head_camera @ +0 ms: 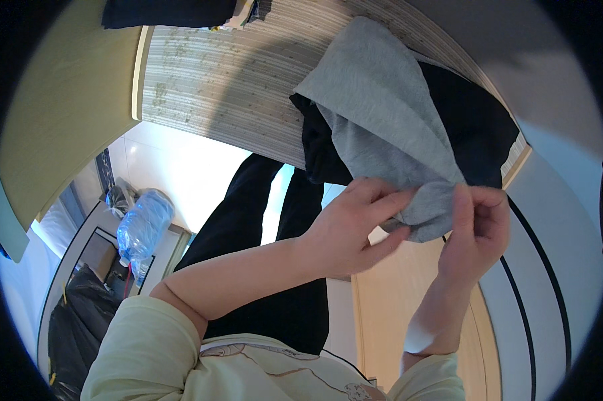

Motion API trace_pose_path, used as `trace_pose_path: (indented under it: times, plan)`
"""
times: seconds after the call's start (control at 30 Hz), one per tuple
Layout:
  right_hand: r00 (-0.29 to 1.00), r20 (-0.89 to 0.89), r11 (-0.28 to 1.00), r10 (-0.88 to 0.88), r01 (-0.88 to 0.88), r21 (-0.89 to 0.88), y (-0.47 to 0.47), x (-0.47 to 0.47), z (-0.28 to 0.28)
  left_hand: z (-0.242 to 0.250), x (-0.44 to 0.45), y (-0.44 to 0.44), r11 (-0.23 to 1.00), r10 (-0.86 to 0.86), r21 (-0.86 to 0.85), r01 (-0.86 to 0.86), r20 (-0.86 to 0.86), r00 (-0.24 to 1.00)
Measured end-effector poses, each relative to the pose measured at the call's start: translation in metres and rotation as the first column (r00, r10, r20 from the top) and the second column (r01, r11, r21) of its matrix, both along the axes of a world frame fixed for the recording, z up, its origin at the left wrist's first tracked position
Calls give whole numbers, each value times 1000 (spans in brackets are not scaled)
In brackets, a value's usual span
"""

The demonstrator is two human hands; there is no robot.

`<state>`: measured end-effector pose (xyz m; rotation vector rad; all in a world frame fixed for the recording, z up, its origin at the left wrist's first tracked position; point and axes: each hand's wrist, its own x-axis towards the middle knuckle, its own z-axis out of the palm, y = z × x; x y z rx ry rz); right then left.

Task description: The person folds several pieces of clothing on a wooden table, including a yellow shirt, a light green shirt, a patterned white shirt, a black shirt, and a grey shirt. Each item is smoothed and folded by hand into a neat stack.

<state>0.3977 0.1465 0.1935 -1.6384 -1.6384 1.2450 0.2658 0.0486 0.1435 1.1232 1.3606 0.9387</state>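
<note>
A light grey knit garment (376, 90) lies spread over black cloth (466, 110) on a striped, fabric-like surface (196, 85). Its near end hangs past the front edge and is bunched between my hands. My left hand (351, 225) has its fingers and thumb at the left side of this bunched end, gripping the cloth. On the right side, my right hand (474, 230) pinches the same end between thumb and curled fingers. Which part of the garment this end is, I cannot tell.
A dark folded cloth (168, 12) lies at the far left. Beside the striped surface is a beige panel (71, 100). Lower left are a large clear plastic bottle (143, 223) and a black plastic bag (83, 321). A pale wooden panel (396, 311) stands below my hands.
</note>
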Motion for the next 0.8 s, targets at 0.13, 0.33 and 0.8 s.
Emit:
trace_pose_path:
  times: [0.13, 0.33, 0.8]
  plan:
    - [902, -166, 899, 398, -420, -124, -19, -10, 0, 0, -2, 0, 996, 68, 33, -86, 371, 926]
    - [993, -36, 994, 113, -113, -2, 1, 15, -16, -2, -6, -8, 940, 332, -271, -205, 599, 728]
    - [985, 58, 889, 163, -121, -442, 7, 66, -98, -34, 28, -29, 607, 450, -760, -231, 90, 888]
